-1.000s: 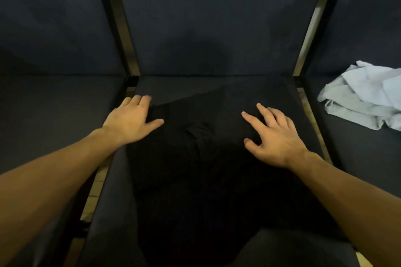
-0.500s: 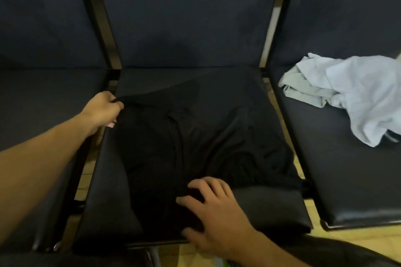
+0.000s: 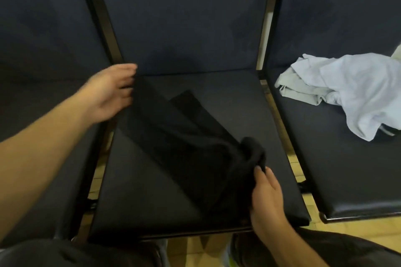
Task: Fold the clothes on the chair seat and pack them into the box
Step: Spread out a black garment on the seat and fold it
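Mid-fold on the black garment [image 3: 186, 143] right now. It's stretched diagonally across the middle chair seat [image 3: 134, 197], running from about 10 o'clock down to 4 o'clock. My left hand [image 3: 110, 93] has its fingers pinched shut on the far corner up at 10 o'clock by the seat back, though it's motion-blurred so I can't say exactly how much cloth is in there. My right hand [image 3: 267, 199] is down at 4 o'clock near the front edge, fingers curled closed around a bunched-up end of the fabric.

I'd call this an early step: one piece half folded, nothing packed. No box in view at all.

The pale blue clothes [image 3: 347, 91] are still a crumpled heap on the next seat over at 2 o'clock.

Next move probably needs both ends brought together evenly, then flattened on the seat.
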### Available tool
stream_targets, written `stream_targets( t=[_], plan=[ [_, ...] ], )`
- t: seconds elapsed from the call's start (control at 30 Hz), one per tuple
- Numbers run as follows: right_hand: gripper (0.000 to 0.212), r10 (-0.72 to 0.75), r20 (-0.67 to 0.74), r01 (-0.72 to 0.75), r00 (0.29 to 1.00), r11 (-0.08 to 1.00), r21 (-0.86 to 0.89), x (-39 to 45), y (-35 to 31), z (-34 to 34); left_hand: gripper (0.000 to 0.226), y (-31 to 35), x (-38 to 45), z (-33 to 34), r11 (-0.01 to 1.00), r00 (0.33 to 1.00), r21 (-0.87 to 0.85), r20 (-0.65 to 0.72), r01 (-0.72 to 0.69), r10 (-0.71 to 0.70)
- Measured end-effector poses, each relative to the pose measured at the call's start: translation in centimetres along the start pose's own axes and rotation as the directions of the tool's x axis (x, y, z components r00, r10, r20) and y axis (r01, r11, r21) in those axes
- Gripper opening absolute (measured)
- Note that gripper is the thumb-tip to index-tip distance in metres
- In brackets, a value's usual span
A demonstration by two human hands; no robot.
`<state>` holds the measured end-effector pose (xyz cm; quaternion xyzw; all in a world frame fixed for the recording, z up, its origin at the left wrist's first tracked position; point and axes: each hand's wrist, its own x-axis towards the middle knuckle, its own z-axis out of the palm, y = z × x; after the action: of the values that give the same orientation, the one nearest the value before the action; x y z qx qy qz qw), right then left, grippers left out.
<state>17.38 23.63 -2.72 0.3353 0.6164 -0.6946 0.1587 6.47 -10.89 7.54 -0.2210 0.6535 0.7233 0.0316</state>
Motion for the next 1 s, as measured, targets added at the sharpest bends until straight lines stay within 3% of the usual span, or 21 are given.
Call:
stream_targets(
  t=[0.03,0.07,0.1,0.13,0.17,0.2,0.23,0.33,0.43,0.5,0.57,0.63,0.7,0.73,0.77,0.8,0.9,1.0],
  plan=[
    [0.034,0.067,-0.025,-0.068,0.997,0.997,-0.026,0.9,-0.5,-0.5,0.032,-1.1,0.5,1.6,0.994,0.998,0.108,0.058,-0.028,0.021],
    [0.044,0.097,-0.047,-0.1,0.994,0.993,-0.068,1.6,-0.5,-0.7,0.041,-3.0,1.0,2.7,0.936,0.993,0.343,0.115,-0.074,0.037],
    [0.05,0.104,-0.051,-0.109,0.993,0.99,-0.088,2.2,-0.7,-1.1,0.054,-5.1,1.5,3.8,0.758,0.976,0.633,0.214,-0.159,0.026],
    [0.053,0.1,-0.05,-0.106,0.994,0.987,-0.12,2.7,-0.7,-1.0,0.071,-7.3,1.7,3.8,0.467,0.958,0.856,0.281,-0.223,-0.056],
    [0.054,0.085,-0.051,-0.092,0.995,0.983,-0.159,3.0,-1.1,-1.1,0.082,-9.1,1.9,3.8,0.149,0.949,0.948,0.297,-0.28,-0.108],
    [0.053,0.058,-0.054,-0.068,0.997,0.975,-0.213,3.4,-1.7,-1.0,0.086,-10.0,1.6,3.4,-0.067,0.953,0.956,0.277,-0.287,-0.125],
    [0.051,0.011,-0.072,-0.029,0.997,0.966,-0.256,4.0,-2.5,-1.1,0.086,-10.4,1.1,3.0,-0.144,0.962,0.954,0.248,-0.263,-0.115],
    [0.038,-0.162,-0.103,0.113,0.981,0.92,-0.375,6.1,-5.3,-0.6,0.091,-10.6,-1.3,1.6,-0.098,0.975,0.978,0.17,-0.185,-0.144],
    [0.027,-0.217,-0.033,0.182,0.976,0.884,-0.43,7.7,-8.4,0.9,0.084,-11.0,-4.7,0.0,-0.085,0.966,0.982,0.145,-0.166,-0.215],
    [0.027,-0.229,0.016,0.216,0.973,0.89,-0.4,7.7,-10.0,2.3,0.068,-11.1,-6.0,-1.0,0.035,0.971,0.993,0.122,-0.117,-0.205],
    [0.034,-0.249,0.055,0.253,0.967,0.902,-0.349,7.3,-11.4,2.8,0.055,-11.1,-5.4,-1.5,0.193,0.993,0.977,0.107,-0.095,-0.056],
    [0.027,-0.252,0.119,0.276,0.96,0.915,-0.293,7.0,-11.8,2.7,0.062,-11.4,-3.8,-2.4,0.295,0.994,0.955,-0.01,-0.022,0.106],
    [0.037,-0.238,0.135,0.266,0.962,0.929,-0.259,6.3,-11.7,2.3,0.077,-11.8,-2.3,-3.1,0.355,0.982,0.929,-0.155,0.108,0.108],
    [0.012,-0.246,0.164,0.279,0.955,0.933,-0.228,6.0,-11.3,2.1,0.08,-12.0,-1.8,-3.4,0.373,0.976,0.911,-0.21,0.174,0.058],
    [0.023,-0.241,0.165,0.277,0.956,0.927,-0.252,6.5,-10.7,1.6,0.078,-12.3,-1.5,-3.6,0.389,0.972,0.897,-0.235,0.21,0.015],
    [0.018,-0.247,0.181,0.294,0.952,0.901,-0.317,6.1,-10.3,1.3,0.068,-12.5,-1.2,-3.8,0.411,0.971,0.886,-0.239,0.215,0.007],
    [0.045,-0.272,0.165,0.316,0.948,0.861,-0.398,6.0,-9.7,0.9,0.027,-12.5,-1.0,-4.0,0.512,0.963,0.849,-0.23,0.129,0.14],
    [0.023,-0.261,0.147,0.294,0.954,0.909,-0.295,5.3,-10.3,1.1,0.015,-10.9,-1.5,-3.3,0.66,0.942,0.752,-0.226,0.006,0.248]
  ],
)
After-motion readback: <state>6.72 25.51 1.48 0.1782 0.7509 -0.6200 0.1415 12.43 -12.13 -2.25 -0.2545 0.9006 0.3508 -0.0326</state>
